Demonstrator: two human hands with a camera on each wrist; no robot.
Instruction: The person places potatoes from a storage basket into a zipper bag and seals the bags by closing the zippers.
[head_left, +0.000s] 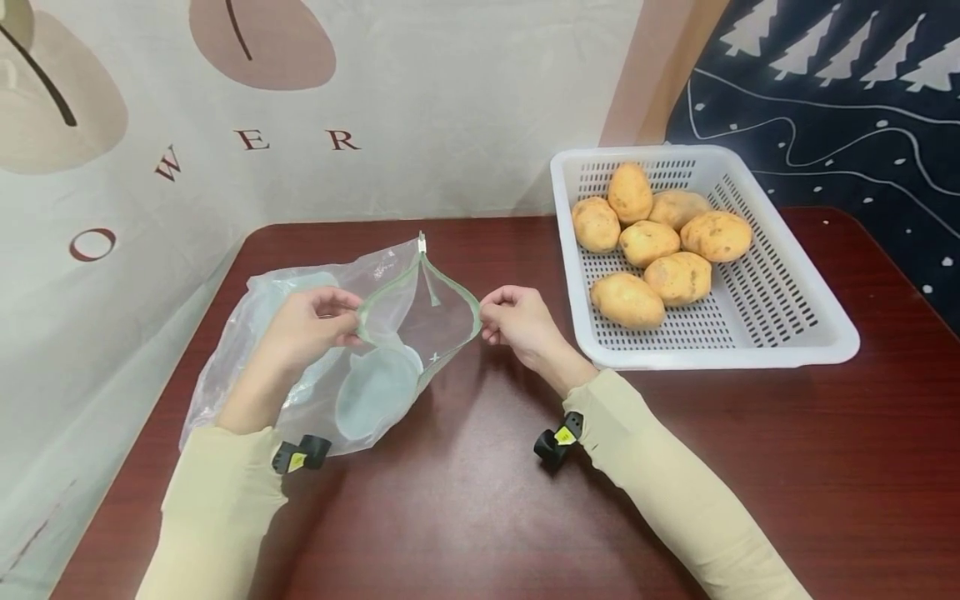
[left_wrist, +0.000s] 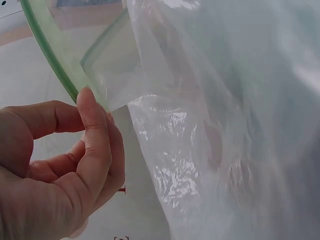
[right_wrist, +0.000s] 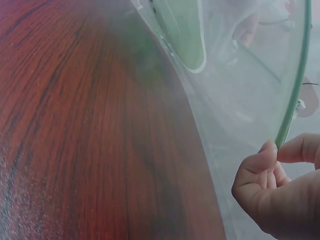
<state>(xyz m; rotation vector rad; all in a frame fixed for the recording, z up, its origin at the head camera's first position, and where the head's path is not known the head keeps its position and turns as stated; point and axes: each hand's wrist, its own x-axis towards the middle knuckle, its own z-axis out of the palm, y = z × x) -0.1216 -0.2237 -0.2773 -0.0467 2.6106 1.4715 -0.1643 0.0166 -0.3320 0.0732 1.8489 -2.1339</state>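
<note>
A clear zip bag [head_left: 300,392] with pale green patches and a green zip edge lies toward the left of the table. Its mouth gapes in a diamond shape between the two hands, with a white slider [head_left: 422,243] at the far corner. My left hand [head_left: 318,321] pinches the left side of the mouth between thumb and fingers. On the opposite side, my right hand [head_left: 521,325] pinches the green rim. In the right wrist view the green zip strip [right_wrist: 295,90] runs down into the thumb and finger. The left wrist view has the bag's film [left_wrist: 225,125] filling its right side.
A white slotted plastic basket [head_left: 795,333] stands at the back right, close beyond the right hand. Several potatoes [head_left: 628,300] lie in it. The dark red wooden table [head_left: 480,517] meets a printed cloth backdrop [head_left: 450,100] along its back edge.
</note>
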